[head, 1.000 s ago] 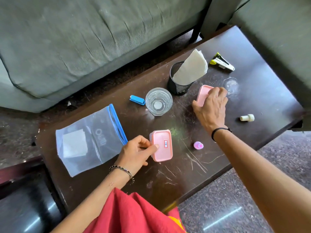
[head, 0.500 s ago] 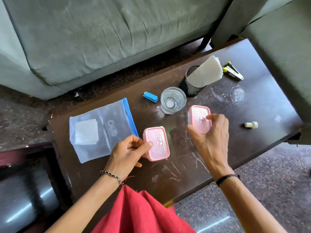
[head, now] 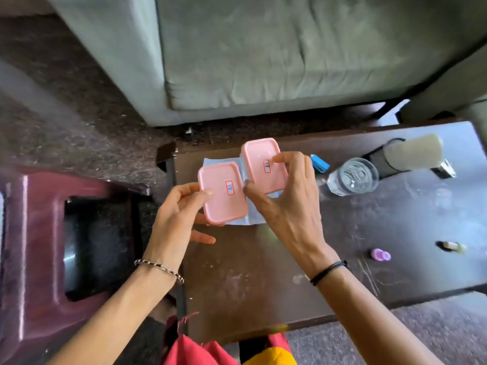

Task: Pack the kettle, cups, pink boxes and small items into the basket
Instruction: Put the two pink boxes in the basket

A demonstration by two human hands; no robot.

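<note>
Our L hand (head: 179, 209) clamps the near pink box (head: 222, 193), R hand (head: 287, 198) the far pink box (head: 263, 164); prob. light, stiff, slick plastic, so we grip edges.

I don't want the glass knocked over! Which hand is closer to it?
Right. The right hand is just left of the glass; the left hand is farther left, beyond the right one.
</note>
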